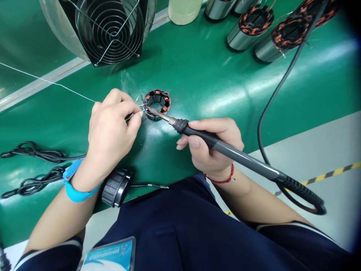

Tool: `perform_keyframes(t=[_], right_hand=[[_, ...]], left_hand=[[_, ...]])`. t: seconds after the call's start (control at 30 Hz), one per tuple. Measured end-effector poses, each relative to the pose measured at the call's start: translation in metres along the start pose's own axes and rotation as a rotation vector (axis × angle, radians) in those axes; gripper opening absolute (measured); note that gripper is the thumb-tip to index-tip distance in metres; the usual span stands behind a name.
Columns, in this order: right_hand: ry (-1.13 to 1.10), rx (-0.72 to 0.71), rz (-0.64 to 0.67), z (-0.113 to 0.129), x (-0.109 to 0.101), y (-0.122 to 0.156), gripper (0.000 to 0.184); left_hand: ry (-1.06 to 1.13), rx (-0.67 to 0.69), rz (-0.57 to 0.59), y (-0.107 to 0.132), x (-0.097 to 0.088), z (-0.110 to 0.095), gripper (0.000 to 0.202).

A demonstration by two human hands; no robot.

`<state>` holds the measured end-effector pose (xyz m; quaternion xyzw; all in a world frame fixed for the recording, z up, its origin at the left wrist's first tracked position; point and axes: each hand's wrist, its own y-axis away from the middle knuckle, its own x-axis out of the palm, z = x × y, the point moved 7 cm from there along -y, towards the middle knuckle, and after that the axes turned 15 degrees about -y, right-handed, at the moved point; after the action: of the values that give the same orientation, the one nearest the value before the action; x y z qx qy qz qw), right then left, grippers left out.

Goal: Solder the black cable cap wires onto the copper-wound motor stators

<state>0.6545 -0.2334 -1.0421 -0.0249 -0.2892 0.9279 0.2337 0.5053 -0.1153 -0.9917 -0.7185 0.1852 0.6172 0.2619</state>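
Note:
A small motor stator [157,104] with copper windings lies on the green bench top [203,75]. My right hand [210,145] is closed around a grey soldering iron [225,150], and the iron's tip touches the stator's left edge. My left hand [111,130] pinches a thin solder wire [47,81] and feeds its end to the same spot. The wire runs off to the far left. A wisp of smoke rises above the joint. A blue wrist strap [73,188] circles my left wrist.
A black wire-guarded fan [111,28] stands at the back left. Several larger wound stators [249,28] stand at the back right. The iron's black cable [278,90] loops over the bench's right edge. Bundled black cords [31,152] lie at left, a black round part [115,187] near my wrist.

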Motion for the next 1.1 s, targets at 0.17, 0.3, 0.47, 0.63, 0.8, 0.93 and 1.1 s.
perform_keyframes(t=[0.17, 0.3, 0.47, 0.63, 0.8, 0.93, 1.1], right_hand=[[0.008, 0.026, 0.011, -0.002, 0.001, 0.002, 0.019], [0.029, -0.007, -0.025, -0.001, -0.001, -0.001, 0.024], [0.035, 0.026, 0.157, 0.005, 0.012, -0.025, 0.027], [0.049, 0.097, 0.334, 0.014, 0.026, -0.063, 0.03], [0.079, 0.163, 0.43, -0.005, 0.039, -0.086, 0.027], [0.043, 0.197, 0.342, -0.032, 0.04, -0.079, 0.039], [0.103, 0.135, 0.381, -0.036, 0.05, -0.06, 0.045]], left_hand=[[-0.007, 0.002, 0.034, 0.0, 0.0, 0.0, 0.017], [-0.012, 0.004, 0.049, -0.001, 0.0, 0.0, 0.017], [-0.018, 0.007, 0.04, -0.001, -0.001, 0.0, 0.018], [-0.02, 0.024, 0.033, -0.001, -0.002, -0.001, 0.015], [-0.032, 0.003, 0.021, -0.002, -0.002, 0.001, 0.014], [-0.021, -0.004, 0.04, -0.002, 0.0, 0.002, 0.017], [-0.021, -0.012, 0.045, -0.003, 0.0, 0.002, 0.018]])
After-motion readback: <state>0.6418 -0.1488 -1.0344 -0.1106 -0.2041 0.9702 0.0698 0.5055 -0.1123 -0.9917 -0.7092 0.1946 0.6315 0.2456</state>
